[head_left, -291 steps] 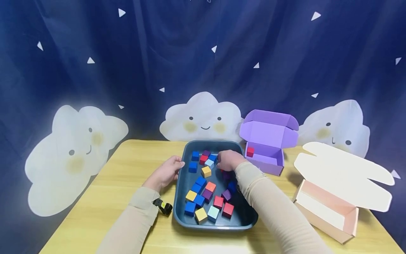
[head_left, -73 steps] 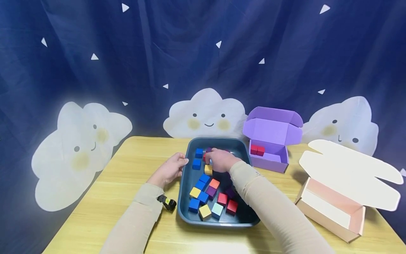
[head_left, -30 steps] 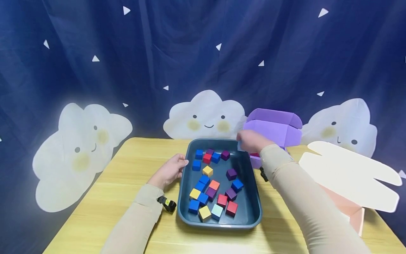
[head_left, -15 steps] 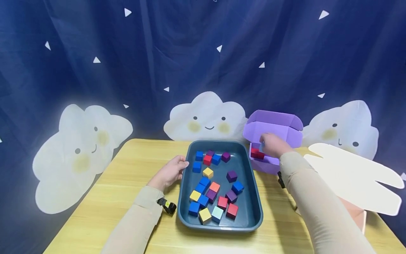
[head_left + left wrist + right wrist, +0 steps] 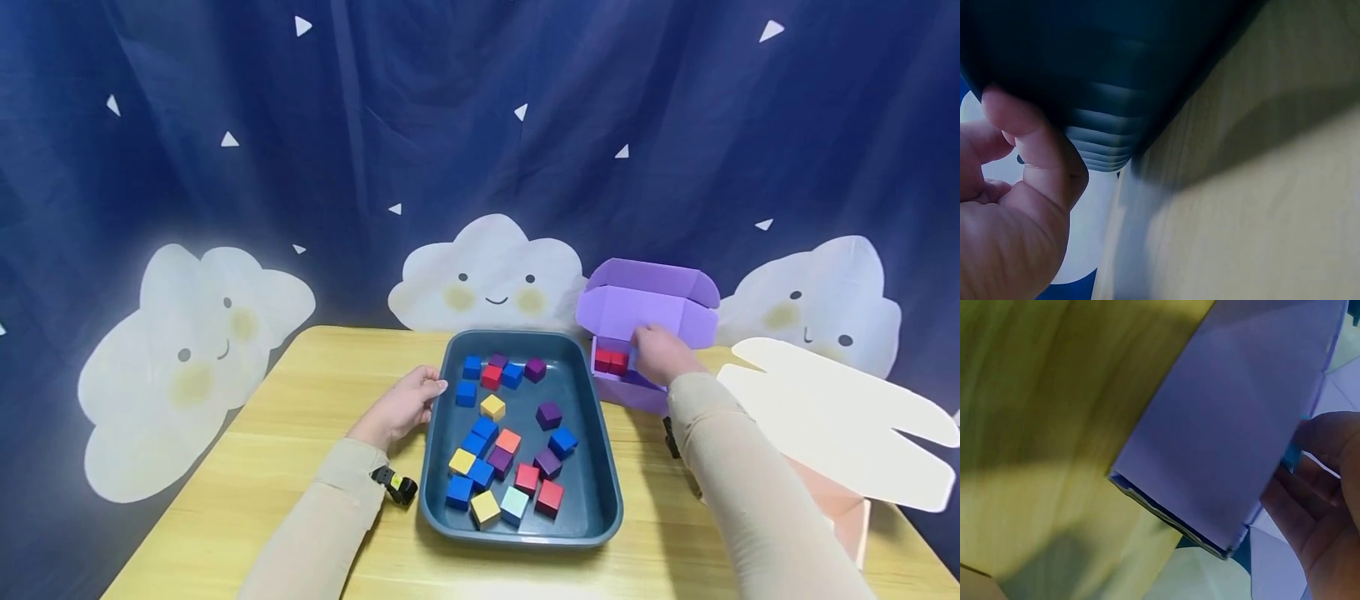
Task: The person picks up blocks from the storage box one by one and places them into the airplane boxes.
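At the left rim of the dark blue-grey tray point(image 5: 431, 500), my left hand point(image 5: 401, 406) pinches the edge between thumb and fingers. The left wrist view shows curled fingers point(image 5: 1041, 150) against the tray's ribbed outer wall point(image 5: 1107, 125). My right hand point(image 5: 663, 357) reaches into the open purple box point(image 5: 630, 393) and pinches a light blue cube point(image 5: 1292, 453), mostly hidden by the fingers and the box wall. Two red cubes point(image 5: 611, 362) sit side by side in the box's left end, left of that hand. Several blue, purple, yellow, red and orange cubes and a pale mint cube point(image 5: 514, 504) lie in the tray.
A peach box point(image 5: 832, 500) with a raised white lid point(image 5: 840, 425) stands at the right, partly behind my right sleeve point(image 5: 757, 483). Everything rests on a wooden table point(image 5: 300, 400). A dark blue curtain point(image 5: 480, 125) with clouds hangs behind it.
My right hand has taken the light blue cube from the tray and moved it right into the purple box. Earlier, a second red cube appeared in that box. My left hand stays on the tray rim.
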`<action>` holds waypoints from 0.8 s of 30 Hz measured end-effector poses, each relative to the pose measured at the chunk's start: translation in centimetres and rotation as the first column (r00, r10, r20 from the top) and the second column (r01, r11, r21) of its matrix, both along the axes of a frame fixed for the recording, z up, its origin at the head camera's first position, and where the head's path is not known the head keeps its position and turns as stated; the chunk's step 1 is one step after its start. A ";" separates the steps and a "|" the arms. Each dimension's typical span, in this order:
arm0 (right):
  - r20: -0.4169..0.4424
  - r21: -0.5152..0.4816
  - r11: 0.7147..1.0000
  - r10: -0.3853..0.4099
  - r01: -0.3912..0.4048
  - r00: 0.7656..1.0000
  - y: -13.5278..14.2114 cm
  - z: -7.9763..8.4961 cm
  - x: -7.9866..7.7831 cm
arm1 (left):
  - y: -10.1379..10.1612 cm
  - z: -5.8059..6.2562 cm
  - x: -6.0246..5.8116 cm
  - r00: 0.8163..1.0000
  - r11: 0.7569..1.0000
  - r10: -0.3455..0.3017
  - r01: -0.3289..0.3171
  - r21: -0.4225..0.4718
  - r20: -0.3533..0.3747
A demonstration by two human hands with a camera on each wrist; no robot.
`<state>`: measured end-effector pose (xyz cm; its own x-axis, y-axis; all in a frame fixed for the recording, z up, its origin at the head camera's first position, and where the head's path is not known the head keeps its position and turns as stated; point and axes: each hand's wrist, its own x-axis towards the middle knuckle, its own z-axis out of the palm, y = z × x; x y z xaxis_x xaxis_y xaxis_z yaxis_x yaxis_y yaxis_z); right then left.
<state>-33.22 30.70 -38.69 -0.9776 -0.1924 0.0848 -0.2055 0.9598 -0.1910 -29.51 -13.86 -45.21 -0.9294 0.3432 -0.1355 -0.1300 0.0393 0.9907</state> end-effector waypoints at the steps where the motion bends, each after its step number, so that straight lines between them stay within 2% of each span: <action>1: -0.008 0.002 1.000 -0.002 0.002 1.000 0.0 -0.2 0.0 | 0.0 0.0 0.0 1.000 1.000 0.001 -0.001 0.000 0.001; 7: -0.039 0.021 1.000 -0.014 0.014 0.999 0.0 -0.8 0.0 | 0.0 0.1 0.0 1.000 1.000 -0.001 0.001 0.003 -0.003; 24: -0.027 0.001 0.998 -0.066 0.066 0.997 -0.1 -2.0 0.0 | 0.0 0.2 0.0 1.000 1.000 0.006 -0.006 0.007 0.002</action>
